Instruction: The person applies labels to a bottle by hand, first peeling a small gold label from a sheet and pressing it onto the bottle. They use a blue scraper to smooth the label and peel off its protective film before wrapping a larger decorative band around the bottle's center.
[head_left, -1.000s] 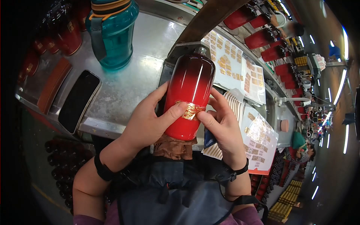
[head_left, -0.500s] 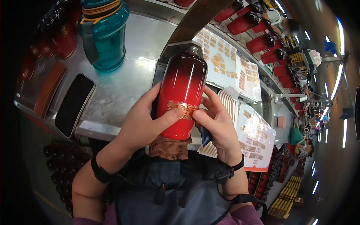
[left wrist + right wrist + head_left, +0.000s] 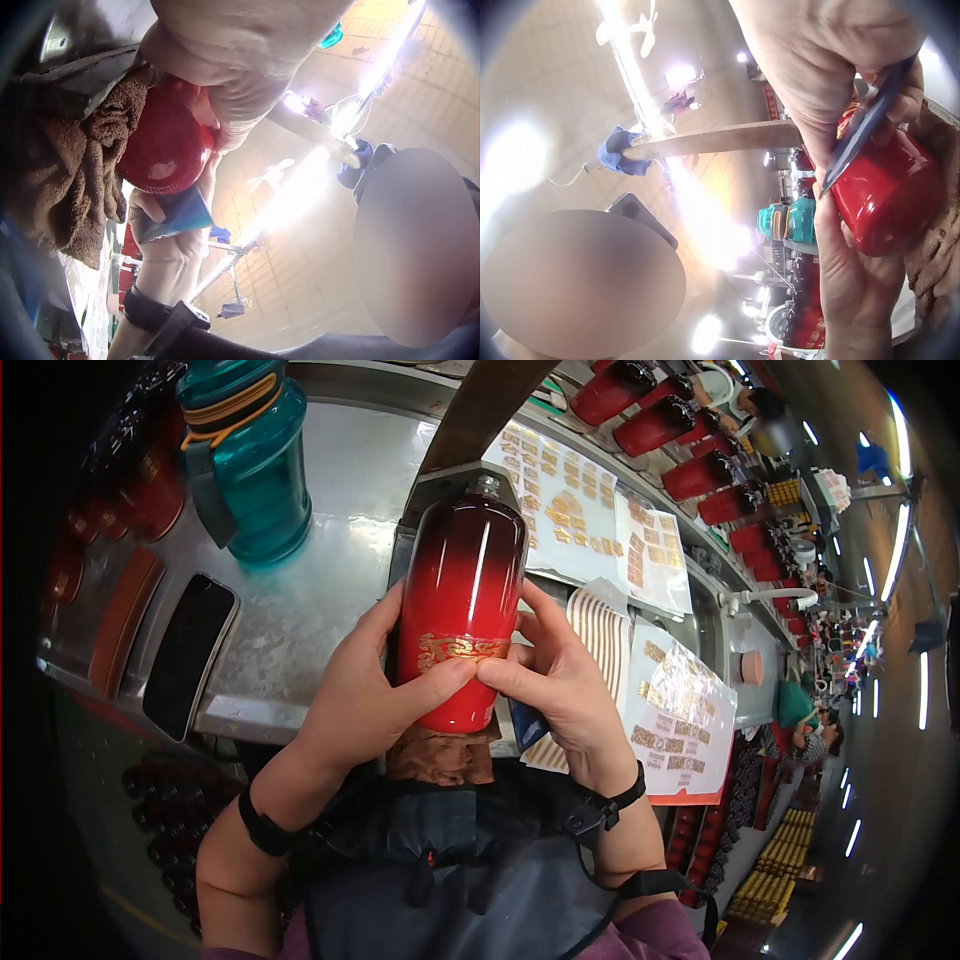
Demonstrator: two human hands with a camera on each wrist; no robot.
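A glossy red bottle (image 3: 465, 580) with a dark shoulder and a clear neck leans over a brown cloth (image 3: 440, 757). My left hand (image 3: 360, 685) holds its left side, thumb lying at the lower edge of a gold patterned decal (image 3: 450, 650). From the right side, my right hand (image 3: 560, 685) presses its thumb at the same edge, the two thumb tips almost meeting. A flat blue scraper (image 3: 866, 124) is tucked in the curled fingers of the right hand; it also shows below the bottle's base (image 3: 161, 161) in the left wrist view.
Sheets of gold decals (image 3: 680, 710) lie to the right, by a striped cloth (image 3: 600, 650). A teal water bottle (image 3: 255, 480), a phone (image 3: 190, 650) and a brown case (image 3: 125, 620) stand or lie on the metal table (image 3: 340, 490). Red bottles (image 3: 650, 425) line the back.
The thumbs have come together and lower on the decal, baring more of its gold pattern to the left. The whole scene has shifted left in the head view.
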